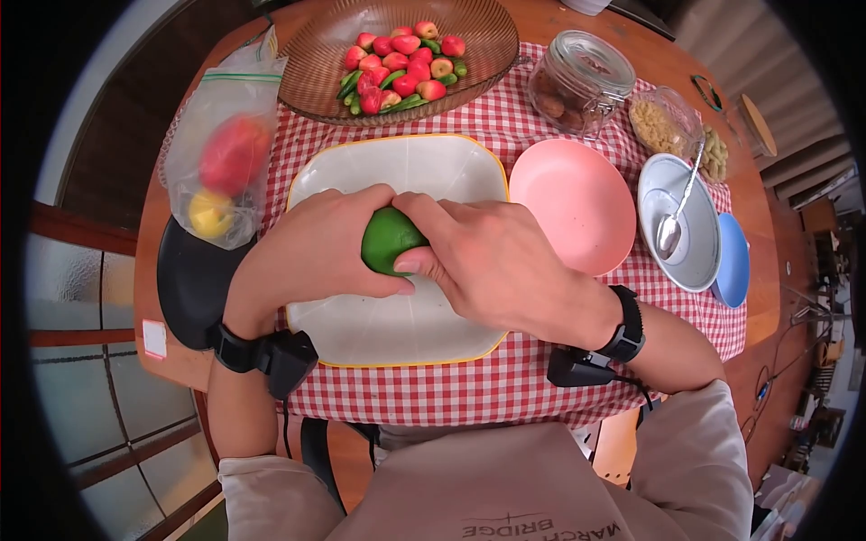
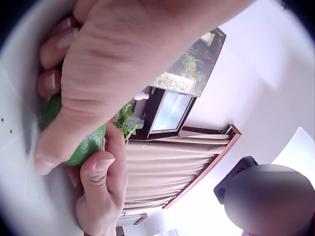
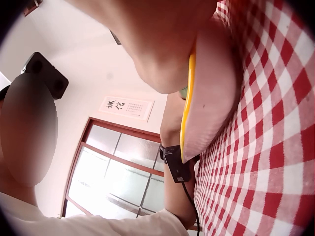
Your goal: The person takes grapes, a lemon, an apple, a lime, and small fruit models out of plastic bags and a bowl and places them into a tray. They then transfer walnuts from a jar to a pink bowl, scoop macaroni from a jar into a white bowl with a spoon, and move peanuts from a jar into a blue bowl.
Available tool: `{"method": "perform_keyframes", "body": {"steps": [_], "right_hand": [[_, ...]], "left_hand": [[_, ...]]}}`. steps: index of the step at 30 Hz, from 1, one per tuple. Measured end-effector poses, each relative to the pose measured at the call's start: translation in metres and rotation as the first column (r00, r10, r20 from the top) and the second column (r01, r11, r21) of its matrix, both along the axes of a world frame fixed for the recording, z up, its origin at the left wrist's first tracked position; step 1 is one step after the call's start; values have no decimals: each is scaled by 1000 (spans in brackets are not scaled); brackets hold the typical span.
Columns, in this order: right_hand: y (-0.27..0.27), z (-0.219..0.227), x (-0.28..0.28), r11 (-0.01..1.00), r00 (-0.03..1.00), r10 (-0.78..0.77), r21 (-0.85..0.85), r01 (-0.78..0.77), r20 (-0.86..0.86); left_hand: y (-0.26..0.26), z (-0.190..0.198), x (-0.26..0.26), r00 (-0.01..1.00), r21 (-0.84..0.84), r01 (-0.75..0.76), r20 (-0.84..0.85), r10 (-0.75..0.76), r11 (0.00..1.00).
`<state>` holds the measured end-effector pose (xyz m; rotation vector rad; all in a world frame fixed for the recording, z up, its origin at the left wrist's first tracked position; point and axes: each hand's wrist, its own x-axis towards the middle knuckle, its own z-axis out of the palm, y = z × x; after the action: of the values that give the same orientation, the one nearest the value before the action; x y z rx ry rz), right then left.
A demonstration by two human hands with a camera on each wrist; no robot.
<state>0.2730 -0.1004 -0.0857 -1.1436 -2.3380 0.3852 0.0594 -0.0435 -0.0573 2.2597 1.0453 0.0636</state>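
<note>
Over a white square dish with a yellow rim point(image 1: 397, 347), both hands hold a smooth green fruit or vegetable point(image 1: 390, 241). The left hand point(image 1: 316, 243) curls round its left side, thumb along the near edge. On its right side the right hand point(image 1: 492, 257) grips with thumb and fingers. In the left wrist view the green item point(image 2: 86, 147) shows between the left hand point(image 2: 98, 78) and the right hand's fingers point(image 2: 101, 182). The right wrist view gives only a sliver of it behind the dish rim point(image 3: 187, 108), beside the right hand point(image 3: 157, 54).
A glass platter of small red and green produce point(image 1: 307, 68) is at the back. Rightward are a jar point(image 1: 582, 81), a pink plate point(image 1: 573, 207), a bowl with a spoon point(image 1: 654, 194) and a blue dish point(image 1: 735, 261). Leftward lie a plastic bag point(image 1: 194, 135) and black plate point(image 1: 185, 288).
</note>
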Motion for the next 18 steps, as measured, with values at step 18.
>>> {"method": "perform_keyframes", "body": {"steps": [18], "right_hand": [[4, 1, 1, 995, 998, -59, -84, 56, -32]], "left_hand": [[-4, -4, -1, 960, 125, 46, 270, -79, 991]]}}
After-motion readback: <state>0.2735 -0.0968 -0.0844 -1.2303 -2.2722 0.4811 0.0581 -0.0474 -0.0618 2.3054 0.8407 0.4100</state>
